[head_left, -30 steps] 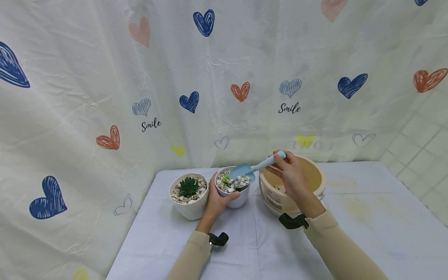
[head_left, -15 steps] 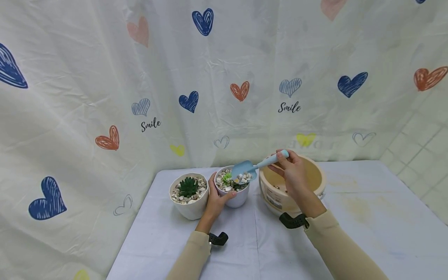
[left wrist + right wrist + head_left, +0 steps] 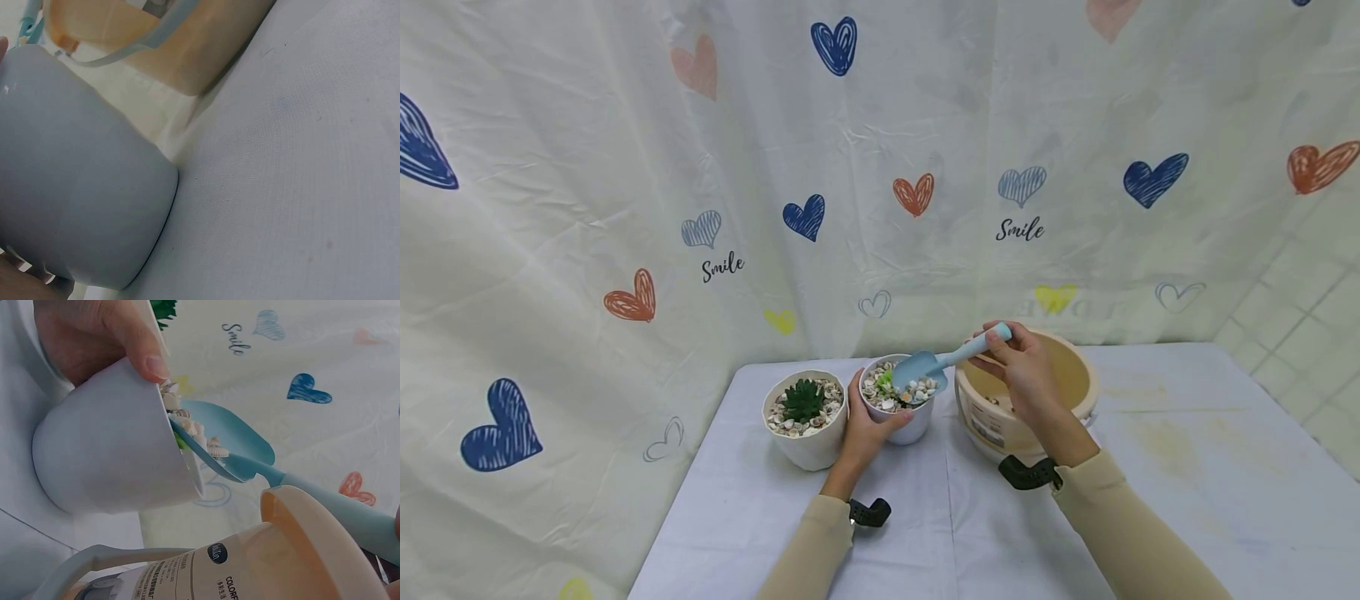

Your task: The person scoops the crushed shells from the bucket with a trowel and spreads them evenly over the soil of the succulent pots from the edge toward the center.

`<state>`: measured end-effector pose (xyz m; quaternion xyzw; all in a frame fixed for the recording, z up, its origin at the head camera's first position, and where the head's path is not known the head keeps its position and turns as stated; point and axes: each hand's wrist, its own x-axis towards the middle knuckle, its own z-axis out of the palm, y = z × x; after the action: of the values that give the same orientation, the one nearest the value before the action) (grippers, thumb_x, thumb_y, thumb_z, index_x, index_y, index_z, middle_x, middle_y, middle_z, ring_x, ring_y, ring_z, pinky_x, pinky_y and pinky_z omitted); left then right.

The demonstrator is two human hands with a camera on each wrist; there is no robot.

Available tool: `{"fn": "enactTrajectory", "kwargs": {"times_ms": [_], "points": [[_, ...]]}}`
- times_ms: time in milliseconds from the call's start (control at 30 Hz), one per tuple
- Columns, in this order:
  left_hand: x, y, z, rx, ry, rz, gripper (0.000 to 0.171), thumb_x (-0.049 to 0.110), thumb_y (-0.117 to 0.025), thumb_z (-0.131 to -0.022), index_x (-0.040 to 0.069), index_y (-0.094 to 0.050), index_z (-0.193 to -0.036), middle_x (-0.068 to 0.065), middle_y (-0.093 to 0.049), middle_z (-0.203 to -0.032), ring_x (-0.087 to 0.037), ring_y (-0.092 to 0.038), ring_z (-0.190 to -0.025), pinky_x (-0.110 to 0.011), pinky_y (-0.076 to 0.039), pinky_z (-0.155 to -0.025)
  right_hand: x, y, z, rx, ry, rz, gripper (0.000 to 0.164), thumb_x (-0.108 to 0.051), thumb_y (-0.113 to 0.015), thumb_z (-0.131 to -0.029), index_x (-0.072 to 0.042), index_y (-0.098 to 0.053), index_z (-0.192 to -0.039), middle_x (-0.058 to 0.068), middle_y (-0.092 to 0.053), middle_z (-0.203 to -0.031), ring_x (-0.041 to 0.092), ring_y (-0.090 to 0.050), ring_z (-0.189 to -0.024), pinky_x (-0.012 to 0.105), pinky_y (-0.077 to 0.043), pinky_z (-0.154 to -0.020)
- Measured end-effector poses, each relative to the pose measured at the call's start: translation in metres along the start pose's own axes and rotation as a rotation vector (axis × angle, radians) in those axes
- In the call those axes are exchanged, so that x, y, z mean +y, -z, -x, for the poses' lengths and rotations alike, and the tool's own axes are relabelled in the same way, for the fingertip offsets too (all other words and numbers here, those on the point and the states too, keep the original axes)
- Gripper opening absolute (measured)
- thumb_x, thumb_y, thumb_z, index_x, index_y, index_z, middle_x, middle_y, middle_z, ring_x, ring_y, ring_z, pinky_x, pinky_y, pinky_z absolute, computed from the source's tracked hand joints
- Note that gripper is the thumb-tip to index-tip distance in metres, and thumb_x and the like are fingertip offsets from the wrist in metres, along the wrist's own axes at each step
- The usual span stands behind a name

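Note:
My left hand (image 3: 867, 425) grips the side of a small white pot (image 3: 900, 411) filled with little shells and a green plant; its thumb (image 3: 140, 347) lies over the rim. The same pot (image 3: 69, 206) fills the left wrist view and shows as a white cup (image 3: 112, 456) in the right wrist view. My right hand (image 3: 1022, 375) holds the handle of a light blue scoop (image 3: 936, 363). The scoop blade (image 3: 228, 440) rests tilted at the pot's rim with shells on it.
A second white pot (image 3: 805, 417) with a dark green succulent stands just left of the held pot. A tan bucket (image 3: 1026, 400) with a grey handle (image 3: 94, 562) sits to the right. A heart-print curtain hangs behind the cloth-covered table (image 3: 1150, 500).
The scoop blade lifted slightly, then dipped back down onto the shells in the held pot. The left hand has stayed on the pot.

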<state>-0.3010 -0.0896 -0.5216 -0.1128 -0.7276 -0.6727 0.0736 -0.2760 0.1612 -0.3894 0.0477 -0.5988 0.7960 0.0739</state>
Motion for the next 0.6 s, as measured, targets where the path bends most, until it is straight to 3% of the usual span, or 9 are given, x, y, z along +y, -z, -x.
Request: {"fn": "enactTrajectory", "kwargs": {"times_ms": [133,267,600], "points": [[-0.0039,-0.0015,0.0005,0.028,-0.022,-0.036,0.107,0.037,-0.086,-0.069,0.044,-0.014,-0.147,0.005,-0.024,-0.153,-0.016,-0.026,-0.141,-0.044,-0.021,-0.115,0.0007,0.0009,0.0004,-0.030,0.019,-0.015,0.021,-0.016,-0.055,-0.097,-0.006,-0.055,-0.115,0.005,-0.067,-0.105,0.015,-0.070,-0.096,0.037,-0.055,-0.084],[-0.0055,-0.0008,-0.0008,0.015,-0.025,-0.019,0.106,0.036,-0.085,-0.070,0.043,-0.014,-0.148,0.004,-0.024,-0.154,-0.017,-0.026,-0.142,-0.045,-0.020,-0.116,0.0012,0.0012,0.0007,-0.067,0.051,-0.037,0.020,-0.015,-0.056,-0.096,-0.005,-0.056,-0.114,0.006,-0.067,-0.105,0.016,-0.070,-0.096,0.038,-0.055,-0.085],[-0.0026,0.0024,-0.0042,-0.048,0.000,0.008,0.109,0.021,-0.083,-0.074,0.033,-0.008,-0.152,-0.001,-0.018,-0.158,-0.020,-0.021,-0.145,-0.042,-0.015,-0.117,0.0007,0.0011,0.0002,-0.115,0.071,-0.010,0.022,-0.015,-0.055,-0.097,-0.006,-0.055,-0.117,0.004,-0.067,-0.106,0.017,-0.069,-0.100,0.037,-0.055,-0.085]]}}
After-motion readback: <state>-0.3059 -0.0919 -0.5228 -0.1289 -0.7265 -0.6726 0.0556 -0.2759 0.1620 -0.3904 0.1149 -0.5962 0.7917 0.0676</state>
